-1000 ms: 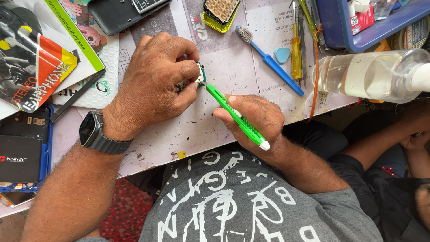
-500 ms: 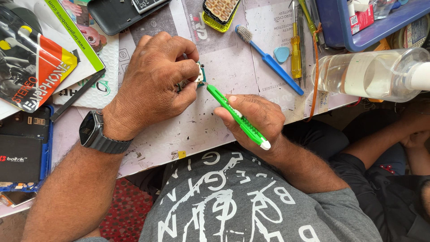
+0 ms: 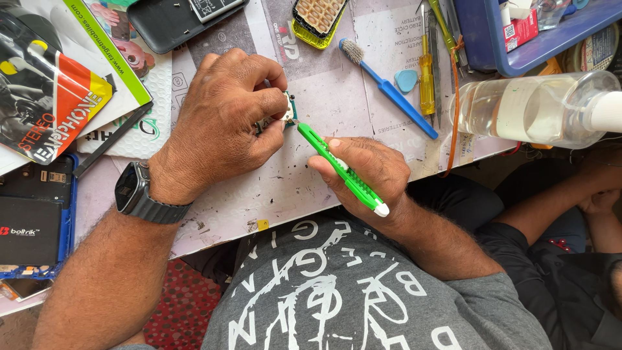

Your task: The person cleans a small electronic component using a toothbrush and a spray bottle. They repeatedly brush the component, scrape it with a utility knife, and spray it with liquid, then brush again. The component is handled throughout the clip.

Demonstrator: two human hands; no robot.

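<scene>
My left hand [image 3: 223, 123] pinches a small electronic part [image 3: 287, 114] with a green board edge and pale metal face, holding it just above the worn white work mat [image 3: 291, 188]. A dark smartwatch [image 3: 137, 192] sits on that wrist. My right hand [image 3: 366, 172] grips a green utility knife [image 3: 340, 170] like a pen. Its tip touches the small part from the right. Most of the part is hidden by my left fingers.
A blue brush [image 3: 389, 89], a blue pick [image 3: 407, 80], a yellow screwdriver [image 3: 426, 74] and tweezers lie at the back right. A clear liquid bottle [image 3: 538, 110] lies on its side to the right. A blue tray [image 3: 525, 39], a phone [image 3: 175, 19] and packages [image 3: 48, 97] ring the mat. Another person's arms [image 3: 557, 207] rest at the right.
</scene>
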